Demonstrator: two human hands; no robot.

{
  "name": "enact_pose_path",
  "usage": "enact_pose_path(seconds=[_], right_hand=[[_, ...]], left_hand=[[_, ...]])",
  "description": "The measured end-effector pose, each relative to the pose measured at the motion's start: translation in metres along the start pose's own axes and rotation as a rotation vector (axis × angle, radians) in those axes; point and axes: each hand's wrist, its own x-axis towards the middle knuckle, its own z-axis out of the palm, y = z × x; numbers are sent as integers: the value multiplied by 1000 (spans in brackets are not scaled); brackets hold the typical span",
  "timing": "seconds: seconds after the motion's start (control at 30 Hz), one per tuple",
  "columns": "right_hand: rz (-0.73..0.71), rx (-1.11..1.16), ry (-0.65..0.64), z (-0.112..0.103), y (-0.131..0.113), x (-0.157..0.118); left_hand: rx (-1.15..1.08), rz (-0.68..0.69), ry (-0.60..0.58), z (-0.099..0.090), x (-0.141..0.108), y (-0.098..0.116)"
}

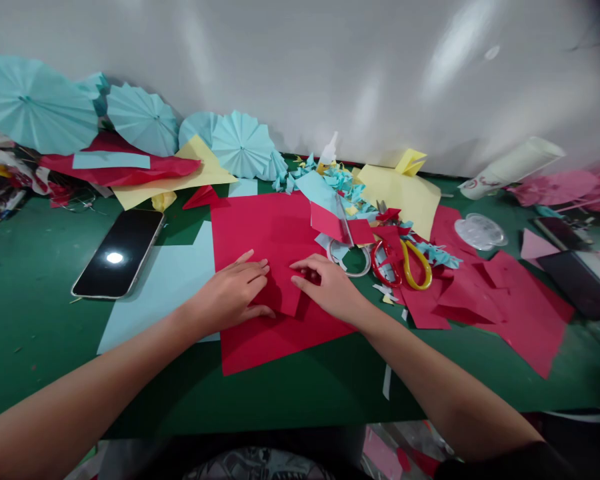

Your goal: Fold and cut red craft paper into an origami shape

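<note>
1. I see my left hand (233,293) and right hand (330,288) pressing flat on a small folded red paper (284,293), which lies on a large red sheet (270,233) on the green surface (40,267).
2. Neither grip is closed: the fingers lie open and spread, pinning the folded paper rather than pinching it.
3. I judge the paper light, thin and floppy, easy to crease or tear; it is best held at its folded edges.
4. Left of the red sheet lies a phone (117,255); right of it, scissors (405,263) among scraps.
</note>
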Motion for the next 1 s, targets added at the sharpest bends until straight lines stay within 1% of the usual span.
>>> enact_pose_path(seconds=[0.17, 0.33, 0.47, 0.53, 0.7, 0.77, 0.87, 1.0], right_hand=[[-54, 7, 11, -1, 1, 0], [-94, 9, 60, 0, 1, 0], [-77, 73, 71, -1, 1, -2], [-86, 107, 39, -1, 0, -4], [-152, 176, -147, -3, -4, -6], [-190, 188, -171, -3, -4, -6], [-216, 209, -117, -2, -1, -4], [-152, 216, 72, -2, 9, 2]], left_hand=[[34, 5, -4, 2, 0, 2], [29, 2, 7, 5, -1, 2], [7, -9, 32, 6, -1, 6], [11, -15, 42, 6, -2, 8], [81, -36, 54, 5, -3, 13], [99, -44, 58, 5, -3, 14], [100, -25, 71, 6, -3, 14], [73, 73, 98, 8, -3, 14]])
